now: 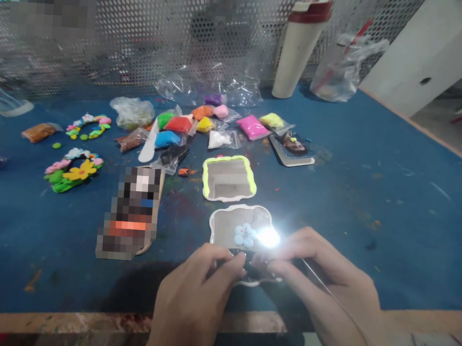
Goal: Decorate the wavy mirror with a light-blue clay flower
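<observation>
A white wavy-edged mirror (221, 222) lies near the table's front edge. On its glass sits a light blue clay flower (244, 235) with small reddish dots at the centre. My left hand (199, 287) is over the mirror's lower left part, thumb and fingers closed together just below the flower. Over the lower right part, my right hand (326, 274) has its thumb and fingertips pinched. A strong white glare beside them hides what the fingertips may hold. Just behind lies a second mirror (229, 178), its frame partly covered with yellow clay.
Several bagged clays, including a pink bag (252, 127), lie behind the mirrors with a white spatula (148, 143). At left are two decorated clay rings, one with a yellow flower (81, 170), and a blurred-out phone-like object (135, 214). A tumbler (300, 51) stands at the back.
</observation>
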`<state>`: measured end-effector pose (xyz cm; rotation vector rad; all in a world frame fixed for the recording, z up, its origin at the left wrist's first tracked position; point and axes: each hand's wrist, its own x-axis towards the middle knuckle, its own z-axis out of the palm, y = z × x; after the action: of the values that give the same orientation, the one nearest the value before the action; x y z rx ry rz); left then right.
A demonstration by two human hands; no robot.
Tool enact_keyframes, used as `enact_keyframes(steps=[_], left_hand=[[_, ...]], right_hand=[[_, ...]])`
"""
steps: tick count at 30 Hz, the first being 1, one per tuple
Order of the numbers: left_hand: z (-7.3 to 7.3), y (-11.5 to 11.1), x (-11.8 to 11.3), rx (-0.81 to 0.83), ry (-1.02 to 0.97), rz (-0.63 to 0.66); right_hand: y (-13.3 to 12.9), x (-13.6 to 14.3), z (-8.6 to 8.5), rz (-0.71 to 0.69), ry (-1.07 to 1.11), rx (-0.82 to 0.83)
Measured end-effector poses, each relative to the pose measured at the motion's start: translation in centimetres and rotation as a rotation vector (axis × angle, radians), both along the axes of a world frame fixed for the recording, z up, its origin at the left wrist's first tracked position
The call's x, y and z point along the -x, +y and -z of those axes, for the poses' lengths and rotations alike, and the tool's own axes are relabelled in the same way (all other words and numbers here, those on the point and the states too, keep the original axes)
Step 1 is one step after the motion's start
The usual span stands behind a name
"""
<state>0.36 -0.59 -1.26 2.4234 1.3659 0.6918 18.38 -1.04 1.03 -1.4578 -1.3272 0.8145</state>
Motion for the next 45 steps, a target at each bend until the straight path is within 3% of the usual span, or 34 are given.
enact_keyframes(steps=[14, 18, 24, 28, 32, 45], left_hand=[[0.0, 0.1, -0.1, -0.020, 0.010, -0.019], [-0.6, 0.2, -0.6, -0.033, -0.105, -0.054], [-2.1, 0.4, -2.0, 0.162, -0.361, -0.110], [-2.3, 0.8, -2.7, 0.234, -0.495, -0.064], [-2.1, 1.0, -3.0, 0.317, -0.526, -0.082], [-2.5, 0.8, -2.9, 0.350, -0.551, -0.186]], right_hand=[[0.1, 0.0, 0.0, -0.017, 0.011, 0.016], [0.0, 0.0, 0.0, -0.002, -0.001, 0.018], [-0.2, -0.3, 0.3, -0.054, 0.029, -0.033], [-0.3, -0.4, 0.3, -0.055, 0.035, -0.052], [-0.3, -0.3, 0.2, -0.059, 0.029, -0.050], [-0.6, -0.4, 0.7, -0.130, 0.048, -0.102]])
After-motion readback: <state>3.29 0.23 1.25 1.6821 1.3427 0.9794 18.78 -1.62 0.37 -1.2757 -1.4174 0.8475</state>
